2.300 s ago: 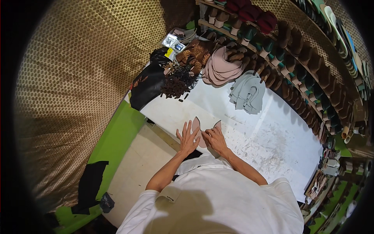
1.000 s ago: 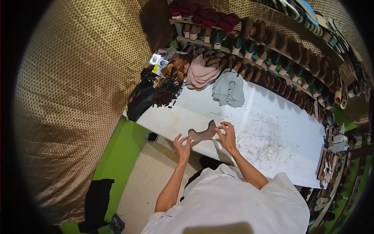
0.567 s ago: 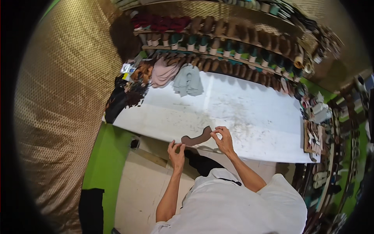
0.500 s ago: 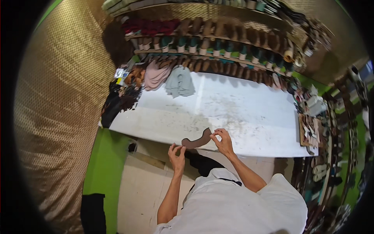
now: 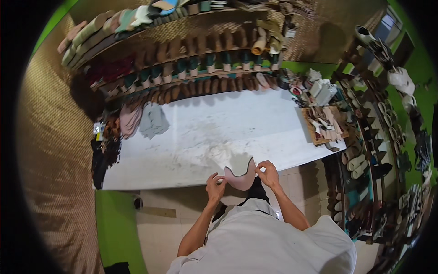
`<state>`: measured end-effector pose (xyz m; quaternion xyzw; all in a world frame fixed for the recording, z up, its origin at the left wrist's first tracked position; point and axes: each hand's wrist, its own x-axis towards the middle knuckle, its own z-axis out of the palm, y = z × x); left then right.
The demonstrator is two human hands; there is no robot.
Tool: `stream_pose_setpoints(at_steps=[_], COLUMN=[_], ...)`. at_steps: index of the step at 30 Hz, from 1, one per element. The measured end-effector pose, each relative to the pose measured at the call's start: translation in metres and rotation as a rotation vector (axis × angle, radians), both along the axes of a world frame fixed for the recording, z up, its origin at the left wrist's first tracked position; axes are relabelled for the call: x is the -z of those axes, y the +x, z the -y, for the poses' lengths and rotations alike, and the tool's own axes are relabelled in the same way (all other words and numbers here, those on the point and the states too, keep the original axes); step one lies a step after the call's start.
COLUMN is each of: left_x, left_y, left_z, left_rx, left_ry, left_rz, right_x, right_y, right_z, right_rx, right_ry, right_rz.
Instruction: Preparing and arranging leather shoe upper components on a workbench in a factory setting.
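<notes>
A curved shoe-upper piece [image 5: 242, 181], pinkish with a dark upper edge, hangs in a U between my two hands at the front edge of the white table [image 5: 191, 132]. My left hand [image 5: 215, 188] pinches one end between thumb and fingers. At the other end, my right hand [image 5: 268, 174] is closed in a pinch on the tip. The middle of the piece sags toward me, apart from my body.
Stacks of pink pieces [image 5: 130, 121] and grey pieces [image 5: 153, 121] lie at the table's left. A wooden board [image 5: 313, 131] with scraps sits at its right end. Shelves of shoe lasts [image 5: 194, 65] line the back. A shoe rack [image 5: 358, 166] stands close on the right.
My view has swung to the right. The piece showed a brown face in a shallow bend; now its pinkish face shows and it curves more deeply. Both hands keep hold of its ends.
</notes>
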<state>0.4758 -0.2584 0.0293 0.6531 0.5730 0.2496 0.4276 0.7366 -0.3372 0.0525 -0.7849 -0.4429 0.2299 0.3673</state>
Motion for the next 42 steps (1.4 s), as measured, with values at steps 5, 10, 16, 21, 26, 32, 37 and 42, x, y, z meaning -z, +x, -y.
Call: stream_pose_setpoints(at_steps=[5, 10, 16, 21, 26, 32, 37, 42], left_x=[0.028, 0.051, 0.056, 0.054, 0.049, 0.052, 0.052, 0.063], left_y=[0.1, 0.21, 0.309, 0.373, 0.412, 0.441, 0.469, 0.476], left_z=[-0.013, -0.042, -0.095, -0.152, -0.205, -0.255, -0.285, -0.307], left_rx=[0.129, 0.127, 0.07, -0.001, -0.034, -0.086, -0.092, -0.073], left_ry=[-0.04, 0.019, 0.076, 0.09, -0.011, -0.046, 0.042, 0.052], left_rz=[0.064, 0.024, -0.126, -0.119, -0.116, -0.18, -0.253, -0.21], right_x=[0.002, 0.01, 0.009, 0.014, 0.024, 0.039, 0.065, 0.077], right_y=[0.093, 0.197, 0.29, 0.344, 0.381, 0.408, 0.433, 0.445], right_z=[0.017, -0.005, -0.068, -0.129, -0.183, -0.231, -0.259, -0.284], right_rx=[0.114, 0.131, 0.061, 0.024, -0.016, 0.002, 0.035, 0.036], right_ry=[-0.026, 0.042, 0.001, 0.059, 0.058, 0.007, -0.004, -0.011], right_rz=[0.09, 0.273, 0.361, 0.491, 0.481, 0.417, 0.379, 0.477])
